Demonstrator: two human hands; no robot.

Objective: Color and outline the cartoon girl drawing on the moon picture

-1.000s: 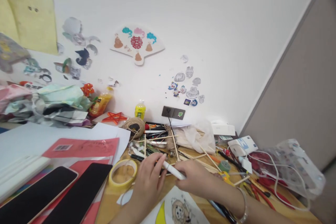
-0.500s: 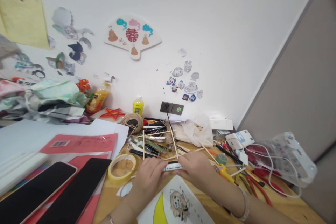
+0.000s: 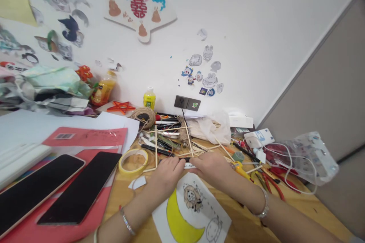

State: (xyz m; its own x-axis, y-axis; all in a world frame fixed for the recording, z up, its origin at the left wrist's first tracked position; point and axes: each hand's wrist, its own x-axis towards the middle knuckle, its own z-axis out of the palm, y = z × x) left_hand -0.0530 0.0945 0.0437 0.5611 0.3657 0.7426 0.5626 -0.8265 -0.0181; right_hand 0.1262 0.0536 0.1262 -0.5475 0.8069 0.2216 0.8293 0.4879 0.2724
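Both hands meet above a drawing and grip a white-and-black marker [image 3: 188, 165] lying crosswise between them. My left hand [image 3: 167, 174] has its fingers closed round one end. On the other end, my right hand [image 3: 211, 169] is closed too; the fingers hide most of the marker. Just below them lies a sheet of paper [image 3: 209, 199] with a yellow crescent moon, a coloured figure and an uncoloured round outline. Thin wooden sticks [image 3: 156, 146] rest on the table right behind the hands.
Yellow tape [image 3: 121, 162] and two black phones [image 3: 82, 186] lie left, on a red folder [image 3: 85, 136]. Pens and a twine roll [image 3: 143, 117] clutter the back. At right are yellow scissors [image 3: 242, 170], pliers [image 3: 275, 188], a white charger [image 3: 259, 137] and a plastic bag [image 3: 319, 159].
The view has tilted down, so more of the drawing shows, including the round outline. My hands have drawn closer together on the marker, and less of it is visible.
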